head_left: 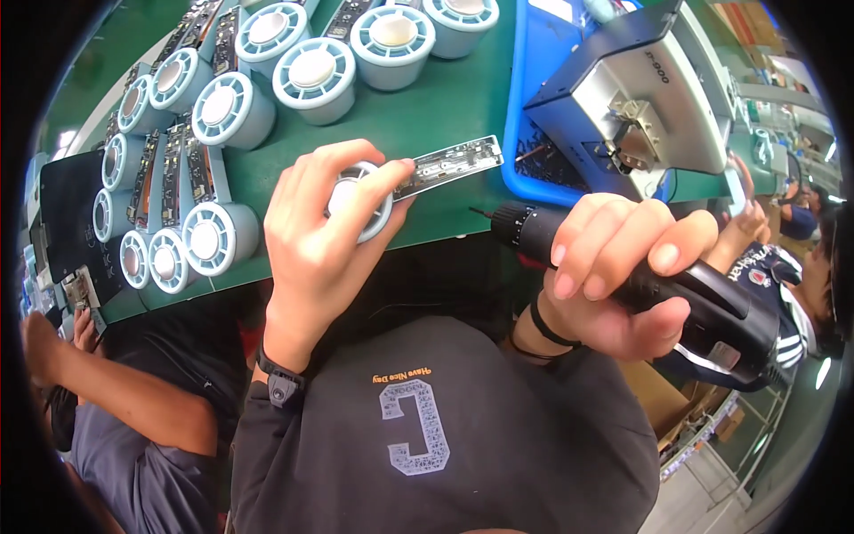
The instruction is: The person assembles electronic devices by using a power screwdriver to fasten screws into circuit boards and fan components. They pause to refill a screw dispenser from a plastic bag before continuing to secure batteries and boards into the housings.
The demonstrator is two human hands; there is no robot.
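Note:
My left hand [316, 218] is wrapped around the round head of a light-blue fan-like unit [458, 160]. Its straight handle points right, with the circuit board and small parts inside exposed. In my right hand [614, 254] is a black electric screwdriver [725, 307], its fingers curled over the body. The thin bit points left, a little below the handle's end and apart from it. More units of the same kind, such as this one [311, 76], stand in rows on the green table [445, 107], round heads toward me.
At the right a blue tray [513, 133] holds a grey metal box-shaped machine [658, 89] and small dark screws. A black panel [76, 214] lies at the far left. A co-worker's arm [133, 392] is on my left; another person [765, 276] works on the right.

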